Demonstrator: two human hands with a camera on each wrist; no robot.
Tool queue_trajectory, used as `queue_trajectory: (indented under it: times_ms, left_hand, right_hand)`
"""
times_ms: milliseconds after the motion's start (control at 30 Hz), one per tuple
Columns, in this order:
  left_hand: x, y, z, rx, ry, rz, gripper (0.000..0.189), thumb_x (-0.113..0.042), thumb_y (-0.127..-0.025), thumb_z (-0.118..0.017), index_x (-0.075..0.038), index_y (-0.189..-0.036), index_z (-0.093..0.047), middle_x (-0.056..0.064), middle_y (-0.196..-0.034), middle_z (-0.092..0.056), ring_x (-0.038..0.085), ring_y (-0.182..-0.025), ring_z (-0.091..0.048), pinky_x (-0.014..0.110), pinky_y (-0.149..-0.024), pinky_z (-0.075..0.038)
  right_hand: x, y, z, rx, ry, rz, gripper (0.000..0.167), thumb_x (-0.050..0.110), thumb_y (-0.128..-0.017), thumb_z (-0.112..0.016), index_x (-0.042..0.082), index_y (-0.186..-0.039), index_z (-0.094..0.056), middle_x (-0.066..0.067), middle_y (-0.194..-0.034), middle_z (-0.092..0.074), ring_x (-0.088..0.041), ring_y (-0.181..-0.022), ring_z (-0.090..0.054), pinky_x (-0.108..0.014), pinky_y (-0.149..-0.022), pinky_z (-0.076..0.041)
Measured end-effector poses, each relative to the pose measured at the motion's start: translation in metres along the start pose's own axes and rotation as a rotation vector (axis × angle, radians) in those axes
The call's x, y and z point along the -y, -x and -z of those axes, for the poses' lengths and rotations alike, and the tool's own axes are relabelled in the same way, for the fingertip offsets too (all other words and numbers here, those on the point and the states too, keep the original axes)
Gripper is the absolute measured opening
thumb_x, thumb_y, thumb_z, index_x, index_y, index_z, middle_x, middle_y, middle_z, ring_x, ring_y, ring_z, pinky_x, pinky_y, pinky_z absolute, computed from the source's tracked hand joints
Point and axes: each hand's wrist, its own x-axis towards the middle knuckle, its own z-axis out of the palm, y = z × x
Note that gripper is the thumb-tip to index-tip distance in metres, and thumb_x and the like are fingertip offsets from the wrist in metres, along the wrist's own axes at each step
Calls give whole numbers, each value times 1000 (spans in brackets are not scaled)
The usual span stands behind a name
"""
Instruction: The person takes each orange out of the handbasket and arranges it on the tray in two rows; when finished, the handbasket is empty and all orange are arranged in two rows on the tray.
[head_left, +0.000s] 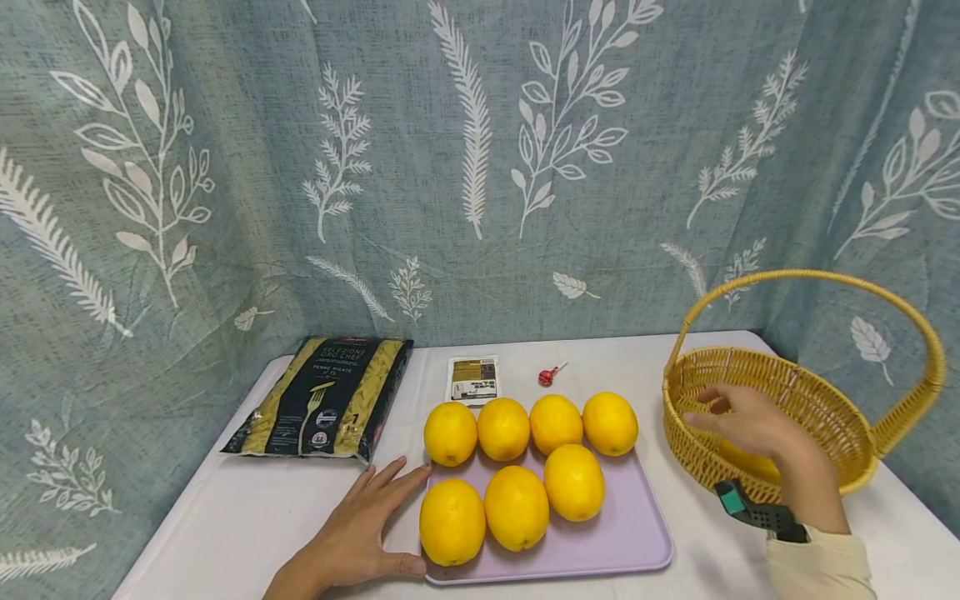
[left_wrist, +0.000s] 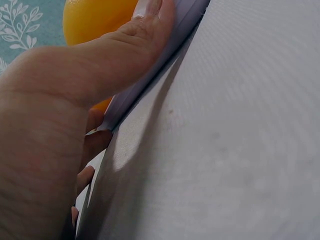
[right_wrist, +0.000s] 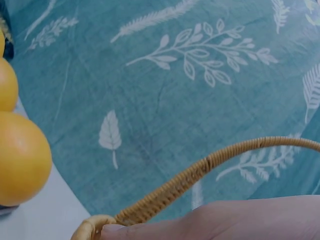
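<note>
On a lilac tray (head_left: 626, 533) lie several oranges (head_left: 516, 508) in two rows, with bare tray at the front right. My left hand (head_left: 367, 521) rests at the tray's left edge, fingers spread. In the left wrist view the thumb (left_wrist: 135, 47) touches the tray rim beside an orange (left_wrist: 95, 20). Over the wicker basket (head_left: 686, 442) on the right hovers my right hand (head_left: 750, 421), its fingers loosely bent with nothing seen between them. Below that hand an orange (head_left: 746, 461) lies in the basket, partly hidden by the wrist.
A bag of penne pasta (head_left: 322, 400) lies at the back left. Behind the tray are a small flat packet (head_left: 474, 379) and a red lollipop (head_left: 547, 377). The basket's tall handle (head_left: 810, 275) arches above it. A patterned curtain (head_left: 420, 167) hangs behind the white table.
</note>
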Motion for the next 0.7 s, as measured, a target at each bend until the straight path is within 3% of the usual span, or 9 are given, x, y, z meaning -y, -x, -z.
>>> queue_trajectory:
  times_ms: [233,500,700]
  left_hand:
    - [1,0,0,-3,-5,2,112,-78,-64,-76,-26,-157,-41,5,-162,-38,38,-153,-25,64,-126,-7]
    - [0,0,0,9,-3,16,111,-78,-65,-76,-27,-157,-40,5,-163,-37,37,-153,-24,63,-126,-6]
    - [0,0,0,13,1,11,112,-80,-64,-75,-27,-157,-40,6,-163,-37,38,-153,-24,64,-126,-6]
  right_hand:
    - [-11,-2,-1,-16,24,-3,64,37,-97,-68,-15,-129,-54,-37,-124,-57,-50,-110,-57,-55,-85,-55]
    - [-24,-1,4,26,35,-130,76,49,-97,-63,-18,-132,-48,-44,-136,-44,-58,-118,-48,-63,-91,-51]
    - [-31,-1,6,40,18,-206,84,54,-98,-58,-22,-131,-45,-45,-129,-47,-54,-110,-52,-60,-88,-53]
